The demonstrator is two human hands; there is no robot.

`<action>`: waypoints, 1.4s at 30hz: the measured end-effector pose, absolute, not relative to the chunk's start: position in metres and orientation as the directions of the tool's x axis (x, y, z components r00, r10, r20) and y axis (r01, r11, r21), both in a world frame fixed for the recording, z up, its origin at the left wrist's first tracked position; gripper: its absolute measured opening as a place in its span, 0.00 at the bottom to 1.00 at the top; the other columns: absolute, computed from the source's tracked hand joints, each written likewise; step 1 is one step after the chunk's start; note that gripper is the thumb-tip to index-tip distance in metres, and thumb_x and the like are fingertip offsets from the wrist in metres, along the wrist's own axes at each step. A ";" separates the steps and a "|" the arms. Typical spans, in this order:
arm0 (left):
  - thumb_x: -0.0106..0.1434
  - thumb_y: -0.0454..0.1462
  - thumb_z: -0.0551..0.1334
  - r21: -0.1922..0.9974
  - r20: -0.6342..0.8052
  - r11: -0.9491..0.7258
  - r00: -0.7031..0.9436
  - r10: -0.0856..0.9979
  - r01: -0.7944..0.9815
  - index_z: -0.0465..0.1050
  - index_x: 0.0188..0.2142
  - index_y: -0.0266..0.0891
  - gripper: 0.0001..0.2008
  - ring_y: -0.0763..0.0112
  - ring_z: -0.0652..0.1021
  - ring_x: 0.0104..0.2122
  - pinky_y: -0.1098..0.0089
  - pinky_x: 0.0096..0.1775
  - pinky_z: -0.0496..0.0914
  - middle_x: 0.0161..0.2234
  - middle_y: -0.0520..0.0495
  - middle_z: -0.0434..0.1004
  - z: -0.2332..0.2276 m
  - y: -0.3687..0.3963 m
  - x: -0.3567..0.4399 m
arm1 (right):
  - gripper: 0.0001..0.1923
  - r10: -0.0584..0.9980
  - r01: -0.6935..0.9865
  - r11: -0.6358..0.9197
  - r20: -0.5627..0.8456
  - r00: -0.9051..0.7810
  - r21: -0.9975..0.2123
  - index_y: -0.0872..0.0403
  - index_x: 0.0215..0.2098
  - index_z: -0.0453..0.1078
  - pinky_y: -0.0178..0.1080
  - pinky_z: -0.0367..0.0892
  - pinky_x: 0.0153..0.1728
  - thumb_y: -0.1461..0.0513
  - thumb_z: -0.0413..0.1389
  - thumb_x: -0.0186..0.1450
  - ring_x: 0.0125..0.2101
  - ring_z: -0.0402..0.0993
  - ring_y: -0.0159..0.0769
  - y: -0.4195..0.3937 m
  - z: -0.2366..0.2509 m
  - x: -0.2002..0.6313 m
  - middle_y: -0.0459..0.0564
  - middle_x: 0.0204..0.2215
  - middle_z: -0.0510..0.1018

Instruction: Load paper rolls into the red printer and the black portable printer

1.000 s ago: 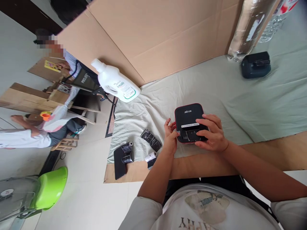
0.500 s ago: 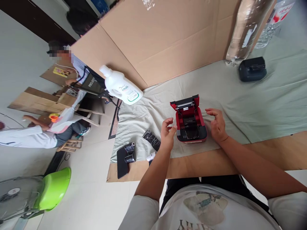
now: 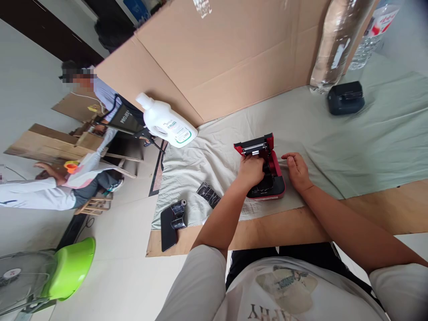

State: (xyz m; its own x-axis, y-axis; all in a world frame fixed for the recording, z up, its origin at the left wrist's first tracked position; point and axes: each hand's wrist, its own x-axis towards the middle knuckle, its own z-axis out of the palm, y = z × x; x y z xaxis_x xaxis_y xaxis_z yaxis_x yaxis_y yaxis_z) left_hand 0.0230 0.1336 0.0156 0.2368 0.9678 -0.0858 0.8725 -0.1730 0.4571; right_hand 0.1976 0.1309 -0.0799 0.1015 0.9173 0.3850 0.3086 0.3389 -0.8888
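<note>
A small red and black label printer (image 3: 279,182) stands on the cloth with its lid (image 3: 256,145) raised. My left hand (image 3: 251,171) reaches into it from the left, its fingertips hidden inside under the lid. Whether those fingers hold anything cannot be seen. Just off the printer's right side, my right hand (image 3: 298,171) hovers with loosely bent fingers and nothing in it. To the left of my left forearm lies a black marbled strip (image 3: 207,194). Further left is a black phone-like slab (image 3: 168,232) with small dark rolls (image 3: 179,214) on it.
A white jug-shaped bottle (image 3: 169,122) leans by the cardboard panel (image 3: 240,58) at the back. A dark blue device (image 3: 346,98) and a water bottle (image 3: 369,40) stand at the back right. Left of the table are seated people, a green basin (image 3: 75,267) and a fan (image 3: 23,281).
My left hand has moved right and up, from beside the printer into its open inside. My right hand stays near the printer's right side, its fingers a little more bent.
</note>
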 end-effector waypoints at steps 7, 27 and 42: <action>0.45 0.23 0.66 0.470 -0.103 -0.140 0.211 0.972 0.871 0.72 0.32 0.39 0.15 0.42 0.75 0.49 0.45 0.59 0.55 0.34 0.42 0.77 0.023 0.132 0.028 | 0.22 0.934 0.316 0.295 0.342 0.104 -0.902 0.50 0.38 0.70 0.51 0.68 0.48 0.45 0.42 0.71 0.42 0.73 0.43 0.133 -0.080 0.199 0.53 0.38 0.78; 0.51 0.36 0.65 0.308 -0.386 0.454 -0.327 0.863 0.836 0.74 0.39 0.41 0.14 0.54 0.76 0.47 0.57 0.53 0.68 0.42 0.45 0.79 0.032 0.003 -0.221 | 0.26 0.957 0.344 0.227 0.274 0.096 -0.911 0.52 0.37 0.68 0.49 0.68 0.47 0.41 0.41 0.68 0.41 0.75 0.44 0.133 -0.074 0.195 0.59 0.37 0.80; 0.55 0.33 0.65 0.368 -0.207 0.431 -0.379 0.902 0.824 0.74 0.49 0.39 0.20 0.51 0.72 0.56 0.56 0.59 0.64 0.51 0.39 0.76 -0.003 0.055 -0.157 | 0.24 0.964 0.340 0.206 0.250 0.090 -0.918 0.51 0.38 0.68 0.50 0.68 0.46 0.42 0.43 0.69 0.40 0.76 0.45 0.134 -0.078 0.197 0.56 0.37 0.80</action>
